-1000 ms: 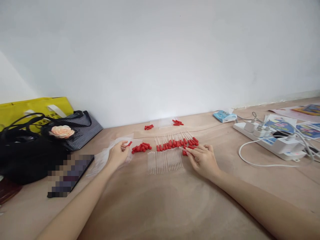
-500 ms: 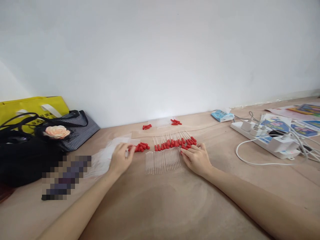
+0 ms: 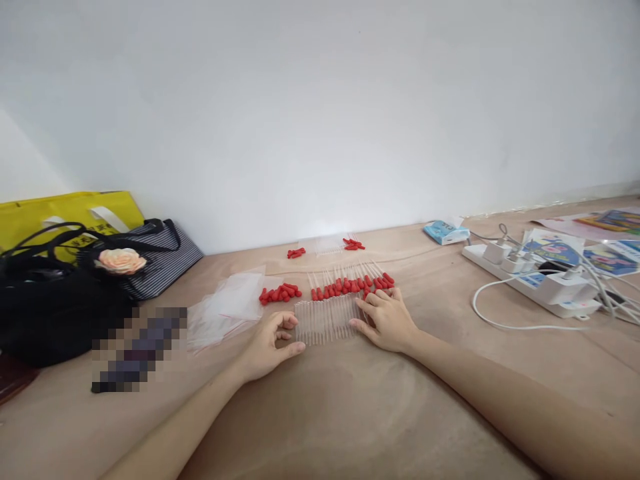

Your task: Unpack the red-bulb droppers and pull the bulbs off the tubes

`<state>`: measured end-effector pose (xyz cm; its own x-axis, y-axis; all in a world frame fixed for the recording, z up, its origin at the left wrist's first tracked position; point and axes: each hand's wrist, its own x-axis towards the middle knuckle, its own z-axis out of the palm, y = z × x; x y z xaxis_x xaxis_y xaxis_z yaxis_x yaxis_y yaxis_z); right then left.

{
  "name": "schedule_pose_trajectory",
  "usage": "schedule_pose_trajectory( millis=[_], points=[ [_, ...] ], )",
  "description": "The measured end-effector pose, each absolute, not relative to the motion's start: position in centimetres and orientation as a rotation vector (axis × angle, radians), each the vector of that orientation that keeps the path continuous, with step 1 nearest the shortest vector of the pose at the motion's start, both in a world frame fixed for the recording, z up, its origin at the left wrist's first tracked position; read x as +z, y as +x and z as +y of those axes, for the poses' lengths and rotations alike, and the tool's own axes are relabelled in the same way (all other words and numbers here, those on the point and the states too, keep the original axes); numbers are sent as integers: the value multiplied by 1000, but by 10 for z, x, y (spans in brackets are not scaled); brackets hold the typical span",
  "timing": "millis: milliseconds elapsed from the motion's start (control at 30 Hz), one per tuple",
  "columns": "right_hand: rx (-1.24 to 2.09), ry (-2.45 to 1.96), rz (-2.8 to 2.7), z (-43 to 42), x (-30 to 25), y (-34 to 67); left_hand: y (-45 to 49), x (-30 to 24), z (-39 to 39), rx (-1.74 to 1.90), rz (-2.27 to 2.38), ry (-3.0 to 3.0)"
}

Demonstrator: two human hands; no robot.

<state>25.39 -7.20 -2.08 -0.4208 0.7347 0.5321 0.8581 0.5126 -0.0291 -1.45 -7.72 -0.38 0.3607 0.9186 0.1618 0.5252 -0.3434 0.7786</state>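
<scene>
A row of clear thin tubes (image 3: 325,321) lies side by side on the table. At its left end is my left hand (image 3: 270,343), with the thumb held apart from the curled fingers and nothing in it. My right hand (image 3: 387,323) rests at the right end of the row, fingers stretched over the last tubes and thumb spread below. Just behind, more slim tubes with red bulbs (image 3: 345,287) on their near ends form a second row. A pile of loose red bulbs (image 3: 281,293) sits beyond my left hand.
Clear plastic bags (image 3: 225,310) lie at the left, near a black bag (image 3: 60,320) and a striped bag (image 3: 173,260). Farther back are small red bulbs (image 3: 296,253). A power strip (image 3: 530,283) with white cables and a blue tissue pack (image 3: 445,231) occupy the right.
My left hand has moved from the loose red bulbs toward me and right, to the left end of the tube row. My right hand has shifted slightly, its thumb now spread lower.
</scene>
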Motion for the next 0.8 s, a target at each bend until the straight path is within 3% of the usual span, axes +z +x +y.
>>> schedule_pose_trajectory(
  millis=[800],
  points=[
    [-210, -1339, -2380, -69, -11, 277, -7, -3, -81, 816, 1237, 1786]
  ],
)
